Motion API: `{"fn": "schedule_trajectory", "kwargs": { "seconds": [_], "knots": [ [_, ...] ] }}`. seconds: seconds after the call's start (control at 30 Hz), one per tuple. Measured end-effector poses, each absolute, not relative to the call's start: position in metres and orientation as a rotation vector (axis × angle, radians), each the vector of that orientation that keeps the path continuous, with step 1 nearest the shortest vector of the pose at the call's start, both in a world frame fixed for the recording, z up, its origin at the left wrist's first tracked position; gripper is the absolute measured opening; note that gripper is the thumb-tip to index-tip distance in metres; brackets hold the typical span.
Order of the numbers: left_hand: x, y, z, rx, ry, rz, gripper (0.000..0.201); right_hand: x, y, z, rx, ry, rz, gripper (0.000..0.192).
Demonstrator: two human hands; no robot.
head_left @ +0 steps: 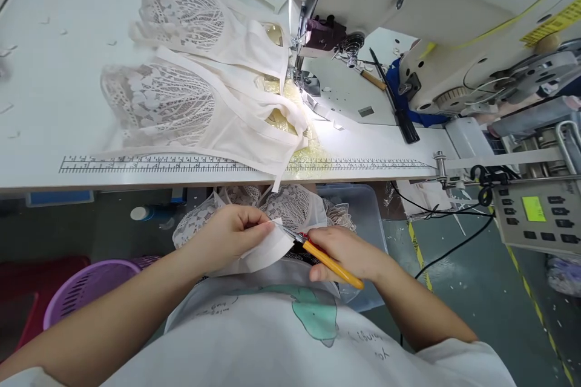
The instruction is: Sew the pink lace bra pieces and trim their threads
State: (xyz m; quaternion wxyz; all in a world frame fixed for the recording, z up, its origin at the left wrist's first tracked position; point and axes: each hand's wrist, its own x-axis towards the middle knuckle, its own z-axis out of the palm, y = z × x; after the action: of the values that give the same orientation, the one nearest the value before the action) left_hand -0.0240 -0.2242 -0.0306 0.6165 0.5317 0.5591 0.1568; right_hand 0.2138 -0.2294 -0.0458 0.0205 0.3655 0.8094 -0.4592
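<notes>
1. Left hand (227, 234): grip pinched narrow on a white fabric piece (267, 249), thumb and fingertips closed over its upper edge.
2. Right hand (347, 252): grip wrapped tight around orange-handled snips (324, 259), blade tip touching the pinched edge just beside the left fingertips.
3. Fabric piece: held in the lap below the surface (49, 103) edge, plain white, curved like a band, joined to pale lace (290, 205) bunched behind it.
4. On the surface: more lace garments (181, 91) with white straps, laid in a row and trailing under the needle of the sewing machine (431, 6).
5. Printed ruler (149, 164) along the near edge of the surface.
6. Purple basket (86, 287) low at left, near the left forearm.
</notes>
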Motion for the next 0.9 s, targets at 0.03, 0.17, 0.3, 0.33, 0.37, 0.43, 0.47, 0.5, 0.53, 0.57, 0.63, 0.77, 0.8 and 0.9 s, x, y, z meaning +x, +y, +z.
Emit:
{"fn": "schedule_trajectory", "kwargs": {
  "seconds": [0.03, 0.17, 0.3, 0.33, 0.37, 0.43, 0.47, 0.5, 0.53, 0.57, 0.63, 0.77, 0.8, 0.9],
  "knots": [
    [-0.023, -0.224, -0.031, 1.208, 1.292, 0.362, 0.034, 0.214, -0.23, -0.045, 1.153, 2.506, -1.407, 0.074],
    [-0.021, -0.224, -0.032, 1.163, 1.293, 0.368, 0.033, 0.215, -0.231, -0.043, 1.207, 2.488, -1.346, 0.074],
    [-0.022, -0.224, -0.035, 1.17, 1.268, 0.376, 0.031, 0.215, -0.232, -0.043, 1.235, 2.47, -1.329, 0.072],
    [-0.022, -0.224, -0.036, 1.174, 1.26, 0.373, 0.031, 0.215, -0.232, -0.043, 1.232, 2.466, -1.34, 0.073],
    [-0.023, -0.224, -0.037, 1.178, 1.253, 0.366, 0.031, 0.215, -0.233, -0.044, 1.229, 2.461, -1.354, 0.073],
    [-0.023, -0.224, -0.037, 1.189, 1.247, 0.349, 0.032, 0.216, -0.233, -0.045, 1.224, 2.451, -1.382, 0.074],
    [-0.023, -0.224, -0.037, 1.196, 1.248, 0.343, 0.032, 0.216, -0.233, -0.045, 1.226, 2.446, -1.396, 0.074],
    [-0.023, -0.224, -0.037, 1.203, 1.251, 0.338, 0.032, 0.216, -0.233, -0.046, 1.229, 2.441, -1.413, 0.074],
    [-0.023, -0.224, -0.036, 1.209, 1.257, 0.336, 0.032, 0.216, -0.234, -0.047, 1.236, 2.438, -1.429, 0.074],
    [-0.023, -0.224, -0.036, 1.213, 1.263, 0.334, 0.032, 0.217, -0.234, -0.048, 1.242, 2.436, -1.443, 0.073],
    [-0.023, -0.224, -0.035, 1.215, 1.272, 0.336, 0.031, 0.217, -0.236, -0.051, 1.261, 2.438, -1.461, 0.069],
    [-0.021, -0.223, -0.036, 1.203, 1.258, 0.344, 0.031, 0.217, -0.24, -0.061, 1.331, 2.432, -1.495, 0.062],
    [-0.021, -0.223, -0.036, 1.197, 1.254, 0.347, 0.032, 0.217, -0.241, -0.064, 1.357, 2.428, -1.509, 0.062],
    [-0.021, -0.223, -0.034, 1.19, 1.248, 0.358, 0.033, 0.217, -0.242, -0.069, 1.426, 2.433, -1.525, 0.063]
  ]
}}
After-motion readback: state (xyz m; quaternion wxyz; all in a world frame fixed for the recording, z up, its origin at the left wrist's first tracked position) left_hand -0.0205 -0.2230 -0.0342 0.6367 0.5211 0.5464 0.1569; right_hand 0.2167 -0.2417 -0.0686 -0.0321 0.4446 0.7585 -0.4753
